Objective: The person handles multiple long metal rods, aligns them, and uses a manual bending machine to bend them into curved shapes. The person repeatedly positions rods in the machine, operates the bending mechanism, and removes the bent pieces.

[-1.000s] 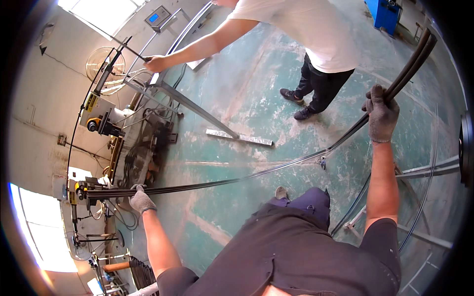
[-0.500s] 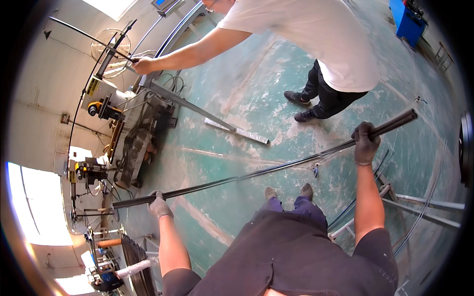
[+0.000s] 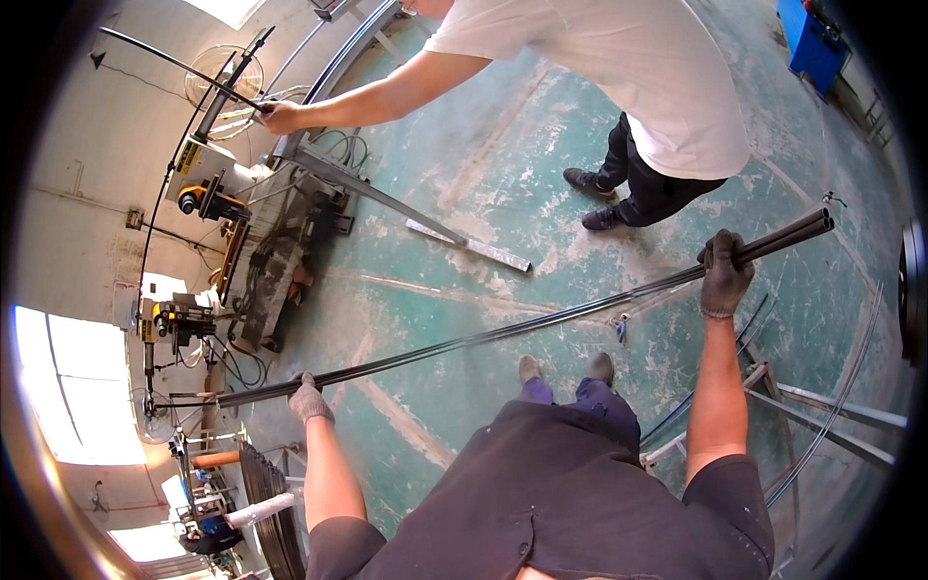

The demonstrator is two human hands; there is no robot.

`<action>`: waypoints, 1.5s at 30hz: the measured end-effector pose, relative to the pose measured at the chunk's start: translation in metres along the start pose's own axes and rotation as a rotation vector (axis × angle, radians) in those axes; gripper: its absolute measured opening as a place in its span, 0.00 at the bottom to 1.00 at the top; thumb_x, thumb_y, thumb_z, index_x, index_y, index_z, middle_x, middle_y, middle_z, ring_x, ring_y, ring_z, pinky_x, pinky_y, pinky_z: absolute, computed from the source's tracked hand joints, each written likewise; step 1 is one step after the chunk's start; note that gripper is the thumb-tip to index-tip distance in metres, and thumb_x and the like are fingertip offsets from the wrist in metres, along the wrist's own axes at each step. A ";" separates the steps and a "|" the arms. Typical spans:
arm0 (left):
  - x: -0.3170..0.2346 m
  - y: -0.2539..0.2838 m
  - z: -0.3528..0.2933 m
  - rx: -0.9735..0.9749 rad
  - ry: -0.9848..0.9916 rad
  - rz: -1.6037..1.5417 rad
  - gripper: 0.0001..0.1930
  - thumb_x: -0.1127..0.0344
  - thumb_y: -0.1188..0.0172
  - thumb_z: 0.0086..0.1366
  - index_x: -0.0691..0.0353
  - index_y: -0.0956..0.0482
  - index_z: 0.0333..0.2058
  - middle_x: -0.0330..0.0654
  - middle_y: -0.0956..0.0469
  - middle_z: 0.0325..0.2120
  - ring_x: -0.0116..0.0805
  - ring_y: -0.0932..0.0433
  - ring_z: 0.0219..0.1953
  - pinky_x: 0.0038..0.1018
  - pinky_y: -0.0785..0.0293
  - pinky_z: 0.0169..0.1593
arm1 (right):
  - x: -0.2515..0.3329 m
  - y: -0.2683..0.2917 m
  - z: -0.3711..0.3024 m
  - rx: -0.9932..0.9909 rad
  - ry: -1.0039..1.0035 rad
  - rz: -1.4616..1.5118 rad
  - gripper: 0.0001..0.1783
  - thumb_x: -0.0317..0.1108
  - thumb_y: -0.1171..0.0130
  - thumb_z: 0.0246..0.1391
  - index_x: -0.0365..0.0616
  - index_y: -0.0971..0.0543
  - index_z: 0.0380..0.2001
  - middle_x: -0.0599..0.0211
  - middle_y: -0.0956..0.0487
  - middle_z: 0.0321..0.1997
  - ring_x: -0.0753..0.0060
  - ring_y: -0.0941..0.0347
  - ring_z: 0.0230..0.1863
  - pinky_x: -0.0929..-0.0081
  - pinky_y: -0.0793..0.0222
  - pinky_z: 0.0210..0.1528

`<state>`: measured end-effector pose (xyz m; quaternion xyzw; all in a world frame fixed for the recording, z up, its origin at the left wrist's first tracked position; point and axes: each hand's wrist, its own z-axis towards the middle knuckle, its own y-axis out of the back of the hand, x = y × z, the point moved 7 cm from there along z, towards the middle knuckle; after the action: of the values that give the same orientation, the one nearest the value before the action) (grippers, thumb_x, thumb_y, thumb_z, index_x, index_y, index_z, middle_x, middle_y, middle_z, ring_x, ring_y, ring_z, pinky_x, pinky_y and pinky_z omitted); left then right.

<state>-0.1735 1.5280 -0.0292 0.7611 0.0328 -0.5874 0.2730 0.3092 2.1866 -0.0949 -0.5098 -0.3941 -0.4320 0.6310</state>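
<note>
A bundle of long, thin dark metal tubes (image 3: 503, 334) stretches across in front of me, its right end higher in view than its left. My left hand (image 3: 309, 398), in a grey knit glove, is closed around the bundle close to its left end. Near the other end, my right hand (image 3: 725, 274) in a dark, dirty glove grips the same tubes. Beyond my right fist the open round tube ends show. Exactly how many tubes lie in the bundle I cannot tell.
A co-worker in a white shirt (image 3: 619, 77) stands ahead, one hand on a thin dark rod (image 3: 179, 70) by the machines. A drilling-type machine (image 3: 184, 319) stands at left. A grey metal beam (image 3: 377, 198) slants to the floor. Metal racks (image 3: 822, 396) stand at right.
The bundle's right end has shifted slightly right and up, with my right hand moving along. My left hand stays closed on the tubes. The co-worker's pose is nearly the same.
</note>
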 end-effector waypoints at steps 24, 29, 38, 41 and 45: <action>0.024 0.005 0.042 0.023 -0.041 -0.016 0.07 0.71 0.37 0.69 0.44 0.19 0.36 0.31 0.23 0.35 0.33 0.24 0.40 0.55 0.16 0.33 | -0.008 0.008 0.001 -0.028 -0.013 -0.005 0.16 0.39 0.38 0.70 0.44 0.25 0.28 0.77 0.31 0.23 0.85 0.40 0.22 0.76 0.35 0.30; 0.024 0.002 0.048 0.048 -0.073 -0.001 0.08 0.71 0.37 0.69 0.45 0.19 0.36 0.31 0.23 0.33 0.33 0.23 0.38 0.53 0.15 0.33 | 0.001 0.001 0.000 -0.087 0.004 -0.025 0.19 0.37 0.42 0.72 0.46 0.29 0.24 0.78 0.36 0.20 0.84 0.45 0.21 0.75 0.43 0.27; 0.025 -0.006 0.051 0.026 -0.093 0.000 0.06 0.71 0.37 0.70 0.47 0.19 0.36 0.32 0.22 0.31 0.32 0.22 0.36 0.50 0.15 0.33 | 0.004 -0.003 0.001 -0.064 0.005 -0.012 0.19 0.37 0.42 0.72 0.46 0.30 0.24 0.79 0.38 0.20 0.83 0.48 0.21 0.73 0.44 0.28; 0.020 0.000 0.041 0.021 -0.062 -0.025 0.06 0.71 0.37 0.70 0.48 0.19 0.37 0.33 0.22 0.32 0.33 0.22 0.37 0.50 0.15 0.32 | 0.000 -0.002 0.004 -0.054 -0.004 -0.004 0.19 0.37 0.42 0.72 0.45 0.30 0.24 0.79 0.38 0.20 0.83 0.48 0.21 0.73 0.44 0.28; 0.023 0.003 0.043 0.026 -0.074 -0.025 0.06 0.71 0.38 0.70 0.48 0.19 0.37 0.33 0.23 0.33 0.33 0.23 0.37 0.50 0.15 0.31 | 0.002 -0.004 0.003 -0.056 -0.004 -0.020 0.19 0.38 0.43 0.72 0.45 0.29 0.25 0.79 0.38 0.20 0.83 0.48 0.21 0.74 0.43 0.28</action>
<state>-0.2031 1.5003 -0.0557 0.7420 0.0244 -0.6189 0.2566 0.3060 2.1888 -0.0919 -0.5241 -0.3881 -0.4484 0.6113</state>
